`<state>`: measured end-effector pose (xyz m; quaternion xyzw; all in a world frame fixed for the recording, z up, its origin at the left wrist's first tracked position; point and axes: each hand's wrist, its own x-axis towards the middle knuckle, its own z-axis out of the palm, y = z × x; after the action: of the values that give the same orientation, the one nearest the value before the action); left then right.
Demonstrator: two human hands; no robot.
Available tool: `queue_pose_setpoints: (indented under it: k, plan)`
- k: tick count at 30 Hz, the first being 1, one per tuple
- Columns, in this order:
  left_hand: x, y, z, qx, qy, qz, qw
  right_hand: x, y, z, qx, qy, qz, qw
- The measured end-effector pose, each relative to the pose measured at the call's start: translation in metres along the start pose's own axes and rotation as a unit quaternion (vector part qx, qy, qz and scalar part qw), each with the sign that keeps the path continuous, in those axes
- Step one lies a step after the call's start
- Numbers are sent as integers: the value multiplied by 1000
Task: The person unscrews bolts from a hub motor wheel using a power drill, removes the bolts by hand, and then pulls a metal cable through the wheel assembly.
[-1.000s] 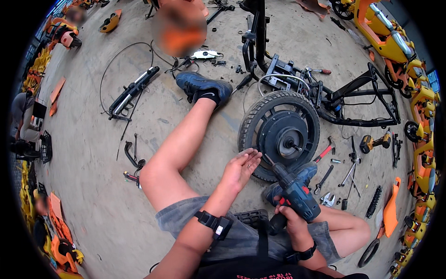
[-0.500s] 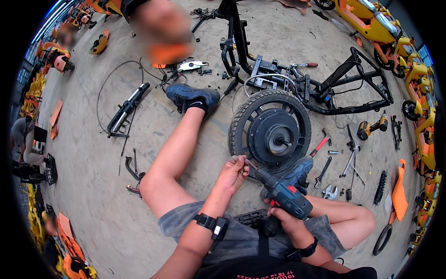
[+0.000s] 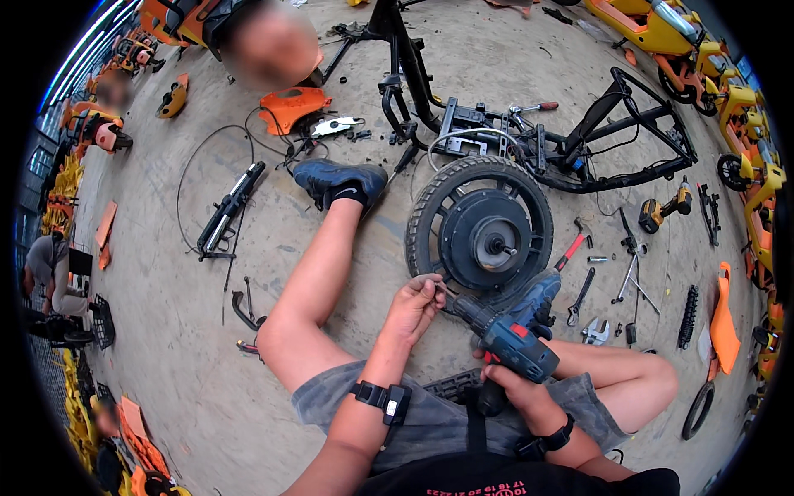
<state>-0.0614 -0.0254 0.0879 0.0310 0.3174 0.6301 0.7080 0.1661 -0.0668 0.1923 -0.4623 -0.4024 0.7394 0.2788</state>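
Observation:
My right hand [image 3: 519, 390] is wrapped round the grip of a blue-grey cordless drill [image 3: 519, 345] with red accents. The drill tilts up and to the left over my lap. At its nose, the thumb and fingers of my left hand [image 3: 418, 310] pinch the end of a thin drill bit [image 3: 445, 288]; its tip is hidden by the fingers. Just beyond both hands lies a wheel with a hub motor [image 3: 488, 231], its black tyre round a dark hub and an axle sticking up from the middle.
Behind the wheel lies a black scooter frame [image 3: 579, 157]. Right of it are a yellow-black drill [image 3: 664, 207], a red-handled hammer [image 3: 571, 248], wrenches [image 3: 581, 298] and a shock absorber [image 3: 688, 317]. A front fork [image 3: 230, 211] with cables lies left. Another person [image 3: 269, 50] is at the far left.
The view has shifted slightly. The other person has moved up and away, showing more of an orange panel on the floor. My hands keep the same hold on drill and bit.

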Motion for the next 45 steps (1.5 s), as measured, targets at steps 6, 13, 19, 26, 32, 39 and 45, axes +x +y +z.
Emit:
queue_pose_setpoints:
  k: [6,13,19,26,32,39,45]
  plan:
    - [0,2,-9,66,-26,4,997,0,4,-5,-43,-20,-14,999]
    - [1,6,-12,201,-36,-10,979,4,0,-18,-49,-45,19,998]
    - [5,-28,4,-49,-24,-6,998,12,2,-16,62,-48,90,993]
    - [37,-52,0,-32,113,-108,987,34,57,-17,-59,41,-28,997]
    - [65,-65,-20,-27,111,-122,986,55,84,-24,-171,74,-111,976]
    - [69,-72,-22,-65,155,-141,976,63,85,-33,-195,64,-99,974]
    - [67,-72,-19,-65,151,-151,975,60,84,-28,-218,73,-102,968]
